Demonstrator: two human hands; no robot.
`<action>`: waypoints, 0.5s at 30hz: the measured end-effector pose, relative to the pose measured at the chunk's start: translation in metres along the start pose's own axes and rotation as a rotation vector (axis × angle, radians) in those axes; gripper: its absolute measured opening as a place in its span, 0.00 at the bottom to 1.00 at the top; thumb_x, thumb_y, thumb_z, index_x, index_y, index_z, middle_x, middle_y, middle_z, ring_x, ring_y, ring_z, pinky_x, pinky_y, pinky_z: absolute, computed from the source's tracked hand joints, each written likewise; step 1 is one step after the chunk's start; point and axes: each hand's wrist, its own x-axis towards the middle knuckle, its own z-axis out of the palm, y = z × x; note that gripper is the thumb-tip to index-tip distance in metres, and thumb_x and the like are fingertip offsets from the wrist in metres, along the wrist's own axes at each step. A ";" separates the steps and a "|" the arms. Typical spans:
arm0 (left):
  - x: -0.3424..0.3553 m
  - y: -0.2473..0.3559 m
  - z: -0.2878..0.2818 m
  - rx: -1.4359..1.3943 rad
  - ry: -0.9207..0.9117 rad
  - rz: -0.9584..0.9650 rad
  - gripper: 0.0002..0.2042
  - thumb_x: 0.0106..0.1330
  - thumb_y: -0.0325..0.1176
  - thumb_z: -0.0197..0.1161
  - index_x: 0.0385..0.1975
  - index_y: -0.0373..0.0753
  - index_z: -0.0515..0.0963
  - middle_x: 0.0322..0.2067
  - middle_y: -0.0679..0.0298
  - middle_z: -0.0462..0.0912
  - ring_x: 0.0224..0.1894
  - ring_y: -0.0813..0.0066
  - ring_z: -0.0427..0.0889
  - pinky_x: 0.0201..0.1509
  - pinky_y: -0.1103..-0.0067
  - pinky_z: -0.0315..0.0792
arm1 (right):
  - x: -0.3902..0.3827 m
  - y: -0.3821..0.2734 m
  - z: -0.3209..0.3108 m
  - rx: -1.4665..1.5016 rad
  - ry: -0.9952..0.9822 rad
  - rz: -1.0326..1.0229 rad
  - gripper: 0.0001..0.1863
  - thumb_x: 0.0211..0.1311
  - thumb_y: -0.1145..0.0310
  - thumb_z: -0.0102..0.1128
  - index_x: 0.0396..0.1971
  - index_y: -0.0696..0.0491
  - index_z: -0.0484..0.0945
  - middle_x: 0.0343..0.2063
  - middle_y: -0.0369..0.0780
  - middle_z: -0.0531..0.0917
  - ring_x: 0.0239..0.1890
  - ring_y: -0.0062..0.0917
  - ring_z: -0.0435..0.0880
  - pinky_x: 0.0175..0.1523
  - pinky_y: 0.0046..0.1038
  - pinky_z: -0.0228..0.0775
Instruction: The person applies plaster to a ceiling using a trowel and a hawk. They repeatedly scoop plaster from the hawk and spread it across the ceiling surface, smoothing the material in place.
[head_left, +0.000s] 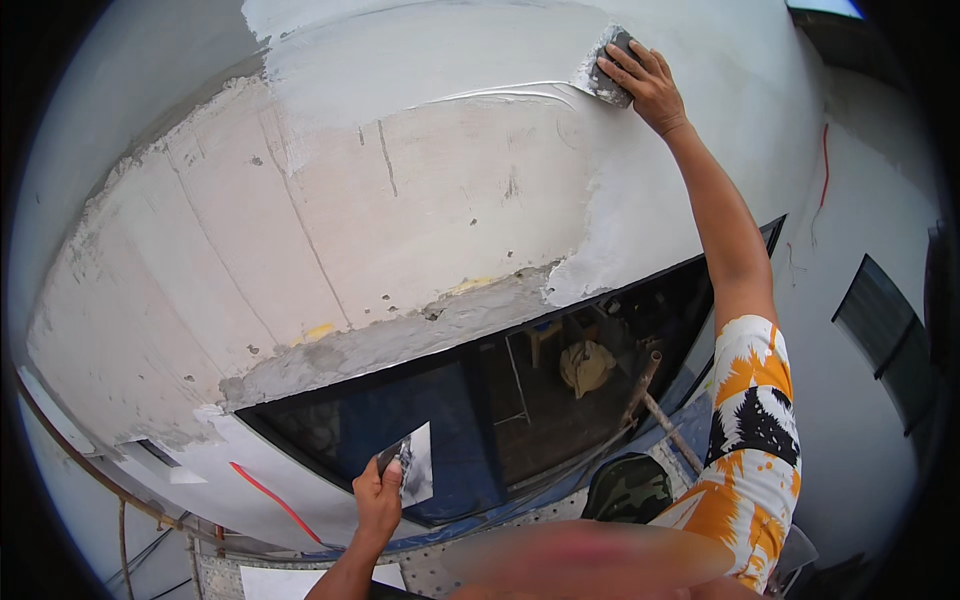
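Observation:
My right hand [648, 90], raised high, is closed on a dark trowel [612, 62] smeared with white putty and pressed to the wall at upper center. A thin ridge of fresh putty [500, 90] runs leftward from it. Pale pink, scuffed wall [420, 210] shows below, with white coating [420, 50] above and a rough grey band [490, 295] along the window top. Low at center, my left hand [375, 500] grips a wide putty knife [412, 462] with putty on its blade, held in front of the window.
The dark-framed window [520, 420] lies below the wall patch. Bamboo poles [665, 425] cross at its right. Red conduit [270, 490] hangs at lower left, another [824, 165] at right. A perforated platform [470, 545] and a scaffold rail [120, 490] are below; a second window [880, 330] is at right.

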 end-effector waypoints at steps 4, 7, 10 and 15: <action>0.000 0.002 0.003 -0.024 0.006 -0.045 0.18 0.76 0.43 0.58 0.44 0.29 0.80 0.29 0.68 0.81 0.34 0.85 0.73 0.38 0.82 0.69 | -0.067 -0.006 -0.010 0.017 -0.072 0.158 0.34 0.53 0.83 0.60 0.60 0.35 0.78 0.62 0.30 0.78 0.64 0.34 0.73 0.67 0.40 0.66; 0.004 0.006 0.002 -0.120 0.029 -0.053 0.17 0.77 0.41 0.57 0.46 0.30 0.80 0.32 0.67 0.82 0.37 0.84 0.75 0.42 0.82 0.71 | -0.081 -0.031 -0.039 0.043 -0.090 0.268 0.31 0.53 0.83 0.60 0.57 0.40 0.81 0.57 0.34 0.82 0.60 0.36 0.77 0.65 0.39 0.69; 0.010 0.013 0.004 -0.504 0.104 -0.156 0.15 0.78 0.38 0.55 0.50 0.32 0.78 0.38 0.65 0.83 0.39 0.80 0.80 0.47 0.79 0.75 | -0.065 -0.088 -0.080 0.384 -0.038 0.507 0.26 0.55 0.82 0.59 0.55 0.46 0.81 0.52 0.39 0.85 0.54 0.39 0.82 0.59 0.36 0.74; 0.022 0.022 0.008 -1.060 0.232 -0.392 0.14 0.78 0.36 0.53 0.55 0.35 0.75 0.46 0.62 0.84 0.46 0.70 0.85 0.54 0.71 0.79 | 0.019 -0.224 -0.133 0.740 0.018 0.264 0.27 0.54 0.83 0.59 0.56 0.47 0.81 0.53 0.41 0.83 0.56 0.41 0.79 0.60 0.42 0.73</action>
